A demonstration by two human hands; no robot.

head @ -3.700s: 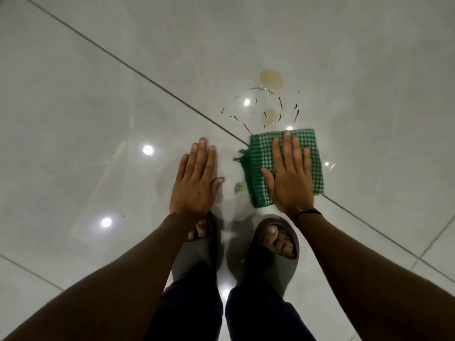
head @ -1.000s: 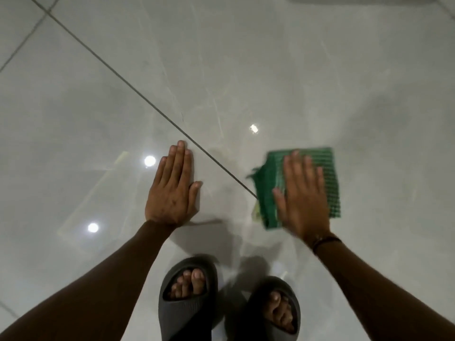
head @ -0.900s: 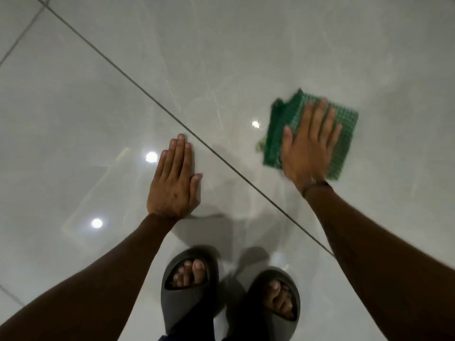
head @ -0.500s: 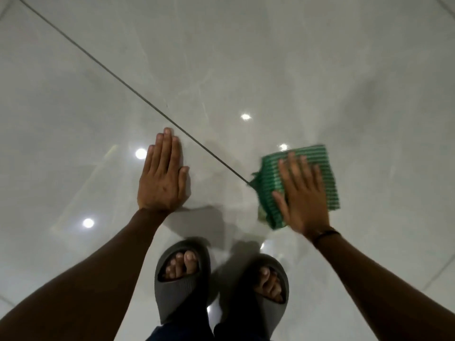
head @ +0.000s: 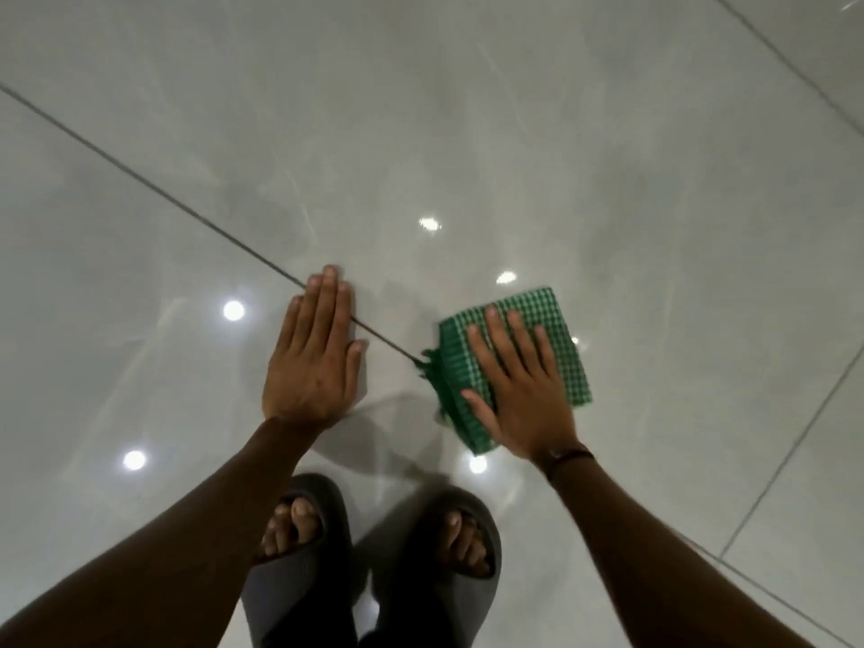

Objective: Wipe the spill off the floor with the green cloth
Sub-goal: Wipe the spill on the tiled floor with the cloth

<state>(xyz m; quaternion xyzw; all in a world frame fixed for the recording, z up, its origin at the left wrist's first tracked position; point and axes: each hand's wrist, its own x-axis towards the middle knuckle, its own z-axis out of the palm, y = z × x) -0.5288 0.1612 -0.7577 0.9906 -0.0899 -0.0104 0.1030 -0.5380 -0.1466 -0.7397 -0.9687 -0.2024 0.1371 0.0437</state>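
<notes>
A folded green checked cloth (head: 556, 339) lies flat on the glossy pale tile floor (head: 467, 133), right of centre. My right hand (head: 519, 390) presses down on it with spread fingers, palm over the cloth's near half. My left hand (head: 315, 357) rests flat on the bare floor to the left, fingers together, holding nothing. No yellowish puddle or dark specks show on the tiles beyond the cloth.
My two feet in dark grey slides (head: 299, 554) stand just behind the hands. A dark grout line (head: 187, 210) runs diagonally from upper left to the cloth. More grout lines (head: 795, 441) cross at the right. Ceiling lights reflect as bright spots.
The yellowish spill and dark specks seen 3.7 s ago are gone from view. The right hand slid the cloth away and back toward me; the left hand stayed planted.
</notes>
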